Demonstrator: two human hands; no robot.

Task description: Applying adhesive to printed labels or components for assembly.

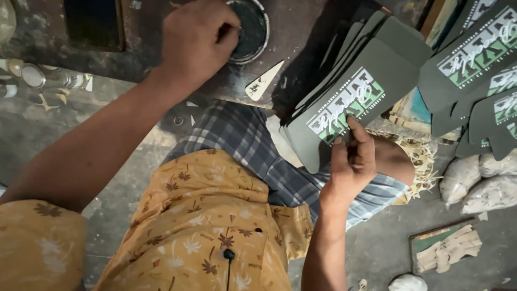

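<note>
The fanned stack of dark printed sheets [344,102] slants up-right from the pinching right hand [353,161], well apart from the left hand [196,37], whose curled fingers dip into the round tin [250,27]

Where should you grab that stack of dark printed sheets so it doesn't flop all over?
Probably at the stack of dark printed sheets by its near bottom corner, coming from below, where the right hand already pinches it. The sheets fan apart toward the top, so that corner is where the edges meet. The left hand is busy at the round tin.
</note>
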